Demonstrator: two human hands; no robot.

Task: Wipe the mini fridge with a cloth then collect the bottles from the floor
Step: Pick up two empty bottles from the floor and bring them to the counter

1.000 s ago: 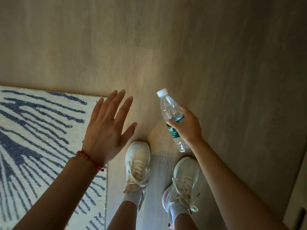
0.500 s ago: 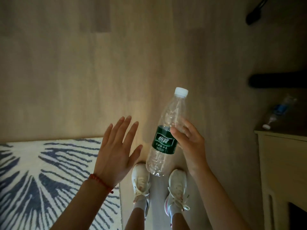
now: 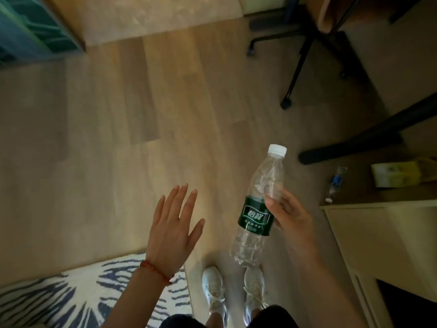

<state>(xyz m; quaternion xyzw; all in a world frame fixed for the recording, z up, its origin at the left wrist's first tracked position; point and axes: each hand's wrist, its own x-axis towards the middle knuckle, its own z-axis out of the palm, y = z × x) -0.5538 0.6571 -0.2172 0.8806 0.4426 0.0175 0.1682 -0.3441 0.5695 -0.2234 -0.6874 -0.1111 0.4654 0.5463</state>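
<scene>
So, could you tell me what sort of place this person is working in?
Probably a room in a home, perhaps a bedroom or study: wood-look floor, a patterned rug, the wheeled base of an office chair and pale cabinetry on the right.

Pale wood-plank floor (image 3: 142,119) fills the dim room, brightest near its middle. A white rug with dark blue streaks (image 3: 59,297) lies on it; far beyond stands a teal cabinet (image 3: 26,29). Across from the rug are black chair legs (image 3: 295,67) and a cream cabinet (image 3: 378,245).

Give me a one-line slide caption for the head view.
Right hand holds a green-label bottle; left hand open; blue-label bottle lies on floor.
</scene>
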